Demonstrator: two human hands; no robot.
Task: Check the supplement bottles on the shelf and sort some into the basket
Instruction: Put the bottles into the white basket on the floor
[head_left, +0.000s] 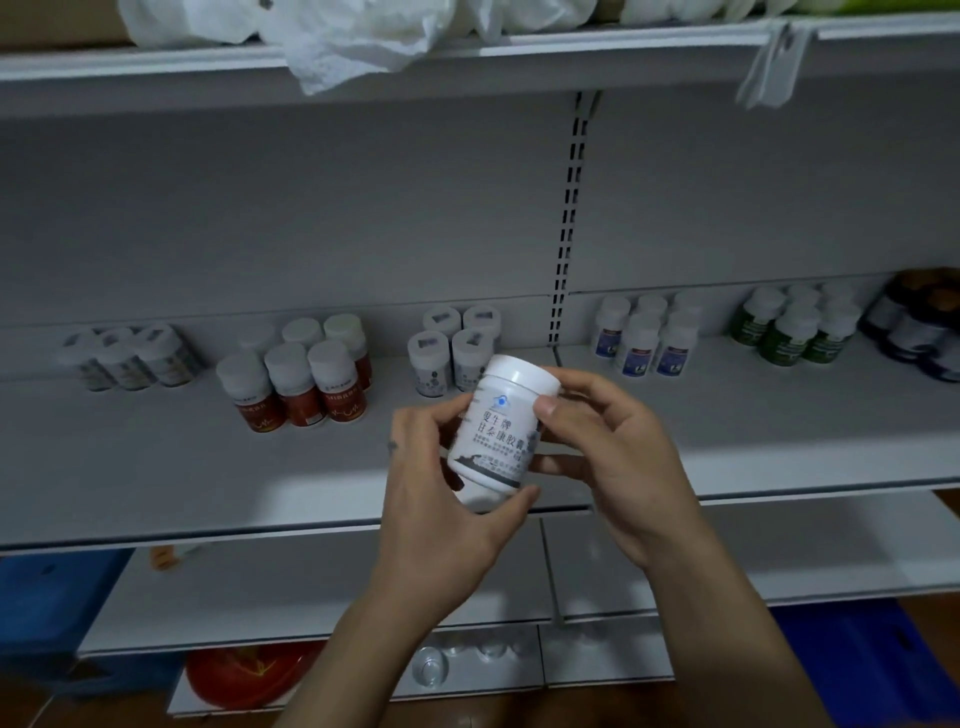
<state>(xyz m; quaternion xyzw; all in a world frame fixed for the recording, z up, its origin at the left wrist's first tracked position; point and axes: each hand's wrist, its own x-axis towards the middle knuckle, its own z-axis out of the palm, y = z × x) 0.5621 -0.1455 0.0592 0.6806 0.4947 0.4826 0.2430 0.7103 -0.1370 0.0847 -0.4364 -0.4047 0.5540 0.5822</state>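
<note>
A white supplement bottle (497, 431) with a white cap and dark printed label is held up, slightly tilted, in front of the white shelf (156, 467). My left hand (441, 499) wraps its lower part from below and the left. My right hand (608, 457) pinches its right side, thumb near the cap. On the shelf behind stand matching white bottles (439, 358), red-labelled bottles (301, 387), pale bottles (130, 358) at the left, blue-labelled bottles (644, 340) and green-labelled bottles (795, 330) at the right. No basket is clearly in view.
Dark bottles (914, 327) stand at the far right of the shelf. White plastic bags (353, 36) hang over the upper shelf. Lower down are a red round object (244, 675), clear cups (431, 665) and blue containers (883, 660) on both sides.
</note>
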